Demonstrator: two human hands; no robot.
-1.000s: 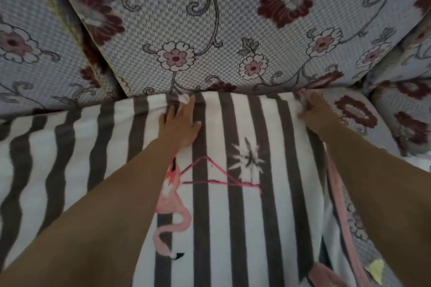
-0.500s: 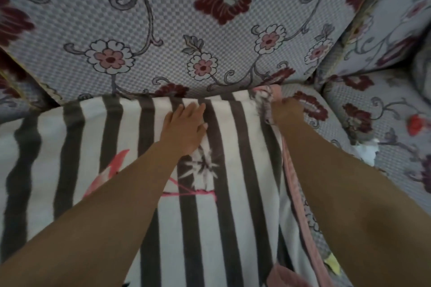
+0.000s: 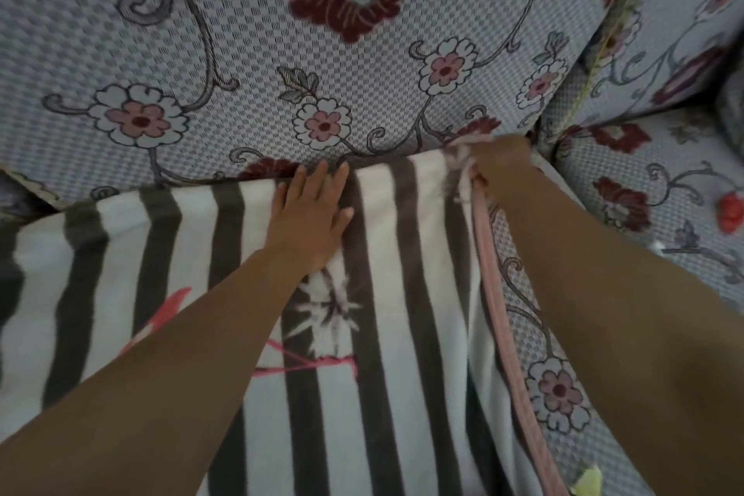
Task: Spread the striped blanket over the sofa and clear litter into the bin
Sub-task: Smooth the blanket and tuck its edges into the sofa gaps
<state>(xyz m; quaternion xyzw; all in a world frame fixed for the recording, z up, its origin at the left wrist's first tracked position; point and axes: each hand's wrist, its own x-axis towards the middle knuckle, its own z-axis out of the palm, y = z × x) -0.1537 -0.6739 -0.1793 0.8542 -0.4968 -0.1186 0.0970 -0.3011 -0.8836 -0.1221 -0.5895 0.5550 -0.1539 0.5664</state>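
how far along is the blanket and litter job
Done: the striped blanket covers the seat up to the backrest. In hand: left hand presses it flat while right hand grips its corner. Left: a yellow scrap and a red bit; no bin in view.

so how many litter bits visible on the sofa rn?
3, maybe more hidden: a red scrap on the right seat cushion, a small white bit just below it, and a yellow scrap at the bottom edge beside the striped blanket.

Sofa (image 3: 604,395), floral-patterned grey upholstery: seat is covered by striped blanket (image 3: 402,334) up to the backrest; a yellow scrap (image 3: 588,480) and a red item (image 3: 730,211) are seen on the cushions.
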